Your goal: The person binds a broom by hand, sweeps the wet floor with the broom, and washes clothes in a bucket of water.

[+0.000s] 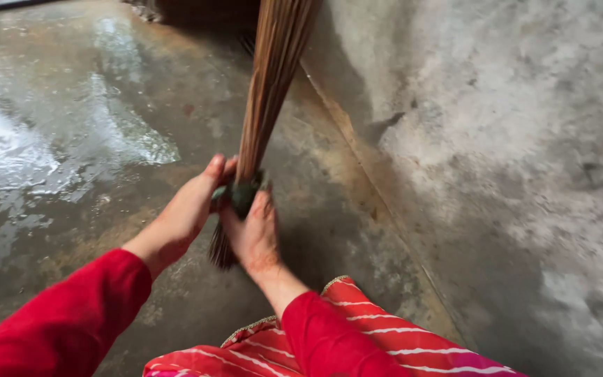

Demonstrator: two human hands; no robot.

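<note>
A bundle broom of thin brown sticks [272, 77] reaches from my hands up toward the far wall base. A dark green binding [243, 195] ties it near its short end, which pokes out below my hands. My left hand [186, 209] grips the bundle at the binding from the left. From the right, my right hand [254, 234] is closed around the same spot. Both arms wear red sleeves.
The concrete floor [71, 139] is wet, with shiny puddles on the left. A rough grey wall [511, 153] rises along the right, meeting the floor in a diagonal line. My red striped clothing [357, 342] fills the bottom edge.
</note>
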